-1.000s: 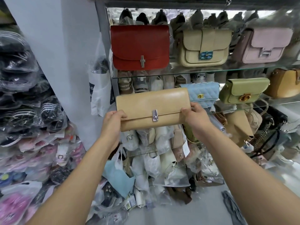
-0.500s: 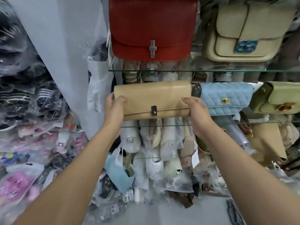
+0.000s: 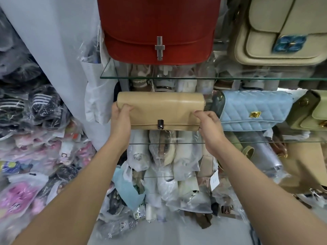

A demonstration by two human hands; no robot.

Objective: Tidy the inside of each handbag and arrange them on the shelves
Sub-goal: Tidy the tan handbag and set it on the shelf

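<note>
A tan flap handbag (image 3: 160, 108) with a small metal clasp is held upright between two glass shelves, at the left end of the lower glass shelf (image 3: 256, 142). My left hand (image 3: 121, 121) grips its left end, thumb over the front. My right hand (image 3: 209, 126) grips its right lower corner. To its right on the same shelf stands a light blue quilted bag (image 3: 251, 111), then a green bag (image 3: 311, 114). On the upper glass shelf (image 3: 177, 78) stand a red bag (image 3: 157, 27) and a cream bag (image 3: 283, 32).
Shoes wrapped in plastic (image 3: 164, 156) fill the space behind and below the shelves. More bagged slippers (image 3: 31, 121) pile up at the left beside a white wall panel (image 3: 58, 41). A tan bag (image 3: 304, 163) sits under the lower shelf at right.
Both hands have carried the tan bag forward and in between the two glass shelves, next to the blue bag. The view has moved closer to the shelves.
</note>
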